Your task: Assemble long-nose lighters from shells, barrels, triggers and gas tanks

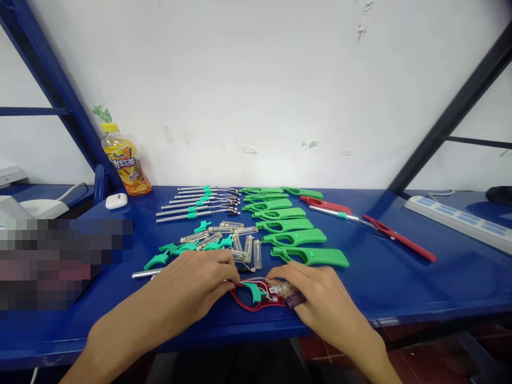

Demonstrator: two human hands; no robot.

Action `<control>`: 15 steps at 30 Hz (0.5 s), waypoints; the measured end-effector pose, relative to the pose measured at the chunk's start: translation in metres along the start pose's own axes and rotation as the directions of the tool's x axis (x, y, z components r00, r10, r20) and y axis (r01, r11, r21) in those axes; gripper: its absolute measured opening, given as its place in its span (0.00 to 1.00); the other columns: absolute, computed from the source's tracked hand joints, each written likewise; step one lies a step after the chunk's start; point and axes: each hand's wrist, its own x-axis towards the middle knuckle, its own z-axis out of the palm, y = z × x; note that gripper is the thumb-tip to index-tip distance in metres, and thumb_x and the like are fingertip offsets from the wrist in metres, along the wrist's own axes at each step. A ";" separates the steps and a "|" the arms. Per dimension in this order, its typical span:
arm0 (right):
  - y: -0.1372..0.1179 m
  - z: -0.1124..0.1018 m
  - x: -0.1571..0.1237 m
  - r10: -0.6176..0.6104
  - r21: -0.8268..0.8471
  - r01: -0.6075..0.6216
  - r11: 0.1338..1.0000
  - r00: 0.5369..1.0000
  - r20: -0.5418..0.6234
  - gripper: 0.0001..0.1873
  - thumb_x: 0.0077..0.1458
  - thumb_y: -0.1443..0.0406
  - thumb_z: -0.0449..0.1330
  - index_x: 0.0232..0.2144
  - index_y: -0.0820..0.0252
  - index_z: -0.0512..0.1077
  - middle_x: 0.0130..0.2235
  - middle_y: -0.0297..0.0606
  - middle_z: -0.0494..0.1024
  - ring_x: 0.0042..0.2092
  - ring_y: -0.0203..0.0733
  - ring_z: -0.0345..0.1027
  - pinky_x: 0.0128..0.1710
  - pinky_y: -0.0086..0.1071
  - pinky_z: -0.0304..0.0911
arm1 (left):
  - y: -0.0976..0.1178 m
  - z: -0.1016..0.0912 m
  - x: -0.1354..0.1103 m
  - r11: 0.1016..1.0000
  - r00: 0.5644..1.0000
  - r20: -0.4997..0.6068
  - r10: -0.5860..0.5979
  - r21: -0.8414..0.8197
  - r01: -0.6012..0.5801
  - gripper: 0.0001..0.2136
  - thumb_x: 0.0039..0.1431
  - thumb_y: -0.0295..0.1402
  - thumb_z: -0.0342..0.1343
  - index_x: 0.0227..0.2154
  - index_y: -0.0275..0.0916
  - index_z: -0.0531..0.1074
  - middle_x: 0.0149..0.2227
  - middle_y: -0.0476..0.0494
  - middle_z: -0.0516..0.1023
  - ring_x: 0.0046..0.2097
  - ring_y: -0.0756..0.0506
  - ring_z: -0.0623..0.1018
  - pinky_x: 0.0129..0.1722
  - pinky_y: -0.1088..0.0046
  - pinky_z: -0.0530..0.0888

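Both my hands rest at the front edge of the blue table (400, 277), pressed on a red lighter shell (256, 301) that lies flat between them. Inside the shell sit a teal trigger piece (254, 291) and a clear fuel tank (285, 290). My left hand (192, 285) pinches the shell's left end, fingers curled. My right hand (316, 290) has its fingers closed over the clear tank at the right end. A metal tube (144, 274) sticks out to the left from under my left hand.
Behind my hands lie a row of green shells (292, 226), loose clear tanks (244, 242), teal triggers (168, 253) and several metal tubes (196, 205). Red shell halves (400, 238) lie right. An orange drink bottle (125, 162), a white case (116, 200) and a power strip (460, 221) stand around.
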 end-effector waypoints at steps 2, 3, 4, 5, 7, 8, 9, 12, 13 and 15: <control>0.000 0.000 0.000 0.001 0.003 -0.001 1.000 1.000 0.003 0.37 0.46 0.82 0.52 0.53 0.48 0.77 0.44 0.29 0.85 0.44 0.46 0.81 0.38 0.34 0.57 | 0.000 0.000 0.000 1.000 1.000 0.000 -0.004 -0.003 0.004 0.09 0.74 0.25 0.59 0.43 0.49 0.80 0.43 0.56 0.81 0.41 0.48 0.80 0.39 0.71 0.66; 0.000 0.000 0.000 -0.001 0.004 0.001 1.000 1.000 0.005 0.38 0.45 0.82 0.52 0.53 0.48 0.77 0.44 0.29 0.85 0.44 0.46 0.81 0.38 0.34 0.58 | 0.000 0.000 0.000 1.000 1.000 0.006 -0.005 -0.007 0.005 0.10 0.74 0.26 0.59 0.43 0.50 0.80 0.43 0.56 0.81 0.41 0.48 0.80 0.39 0.71 0.66; 0.000 0.000 0.001 -0.003 0.002 0.003 1.000 1.000 0.006 0.38 0.45 0.82 0.52 0.53 0.48 0.77 0.44 0.29 0.85 0.44 0.46 0.81 0.39 0.34 0.58 | 0.000 0.000 -0.001 1.000 1.000 0.011 -0.008 -0.010 0.009 0.10 0.74 0.26 0.59 0.44 0.50 0.80 0.43 0.56 0.81 0.41 0.48 0.80 0.39 0.71 0.65; 0.000 0.000 0.001 -0.004 -0.001 0.004 1.000 1.000 0.007 0.39 0.44 0.82 0.52 0.53 0.48 0.77 0.45 0.29 0.85 0.44 0.46 0.81 0.39 0.34 0.58 | 0.000 0.000 -0.001 1.000 1.000 0.015 -0.011 -0.015 0.011 0.10 0.75 0.26 0.59 0.44 0.51 0.80 0.43 0.56 0.81 0.41 0.48 0.80 0.38 0.71 0.65; 0.000 0.000 0.002 -0.005 -0.006 0.005 1.000 1.000 0.009 0.39 0.44 0.82 0.52 0.54 0.47 0.77 0.44 0.29 0.85 0.44 0.46 0.81 0.39 0.34 0.58 | -0.001 0.000 -0.002 1.000 1.000 0.024 -0.011 -0.023 0.012 0.10 0.75 0.27 0.58 0.44 0.52 0.81 0.43 0.56 0.80 0.41 0.49 0.80 0.38 0.71 0.65; 0.000 0.000 0.003 -0.003 -0.007 0.003 1.000 1.000 0.011 0.39 0.44 0.82 0.52 0.54 0.47 0.76 0.44 0.29 0.85 0.44 0.46 0.81 0.39 0.34 0.58 | 0.000 0.000 -0.002 1.000 1.000 0.028 -0.011 -0.023 0.012 0.11 0.75 0.26 0.58 0.44 0.52 0.81 0.43 0.56 0.80 0.41 0.49 0.79 0.38 0.71 0.65; 0.000 0.000 0.003 -0.003 -0.006 0.003 1.000 1.000 0.013 0.39 0.44 0.82 0.52 0.54 0.47 0.76 0.45 0.29 0.85 0.44 0.46 0.81 0.39 0.34 0.58 | 0.000 0.000 -0.002 1.000 1.000 0.029 -0.011 -0.021 0.012 0.11 0.74 0.26 0.58 0.44 0.52 0.81 0.43 0.56 0.80 0.41 0.49 0.79 0.38 0.71 0.65; 0.000 0.000 0.003 -0.005 -0.009 0.006 1.000 1.000 0.013 0.39 0.44 0.82 0.52 0.54 0.47 0.76 0.45 0.29 0.85 0.44 0.46 0.81 0.38 0.34 0.57 | 0.001 -0.001 -0.002 1.000 1.000 0.025 -0.017 -0.021 0.017 0.11 0.75 0.27 0.58 0.43 0.52 0.81 0.42 0.56 0.80 0.41 0.49 0.79 0.38 0.71 0.65; 0.000 0.000 0.002 -0.006 -0.010 0.006 1.000 1.000 0.011 0.39 0.44 0.82 0.52 0.54 0.48 0.76 0.45 0.29 0.85 0.44 0.46 0.81 0.38 0.34 0.57 | 0.001 -0.001 -0.002 0.999 0.999 0.026 -0.021 -0.024 0.021 0.11 0.76 0.27 0.57 0.43 0.52 0.81 0.42 0.56 0.80 0.40 0.49 0.79 0.38 0.71 0.65; 0.000 0.000 0.002 -0.008 -0.014 0.008 1.000 1.000 0.009 0.39 0.44 0.82 0.52 0.54 0.48 0.76 0.45 0.30 0.85 0.44 0.46 0.81 0.38 0.34 0.57 | 0.002 0.000 -0.002 0.999 0.999 0.029 -0.024 -0.022 0.025 0.11 0.76 0.28 0.57 0.43 0.52 0.82 0.42 0.56 0.79 0.40 0.48 0.79 0.38 0.70 0.65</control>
